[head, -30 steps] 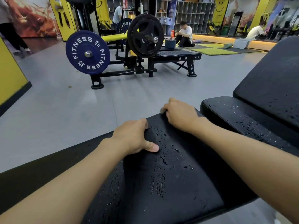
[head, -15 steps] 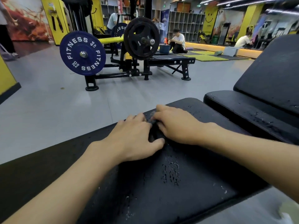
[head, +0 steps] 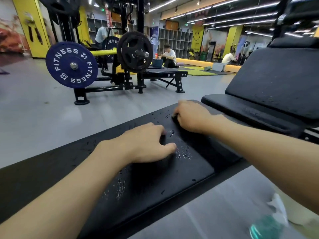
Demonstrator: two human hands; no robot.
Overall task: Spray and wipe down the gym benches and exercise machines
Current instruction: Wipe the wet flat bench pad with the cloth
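Left hand (head: 146, 144) and right hand (head: 191, 116) sit knuckles-up on the black bench seat pad (head: 155, 178), fingers curled down. Something dark shows under the right fingertips, maybe a cloth; can't tell if either hand grips it. Droplets (head: 183, 152) bead beside the left thumb, so the pad is sprayed but the wipe looks unfinished. The inclined back pad (head: 276, 83) is speckled too, likely unwiped. A blurred teal-capped bottle (head: 265, 228) is at lower right. The plate-loaded machine (head: 71, 64) stands well apart and probably still needs doing.

The round blue rubber weight plate (head: 71, 65) carries white lettering: "FITNESS" twice, "44 LB" and "20 KG". The white mark on the round black iron plate (head: 134, 52) is too small to read.
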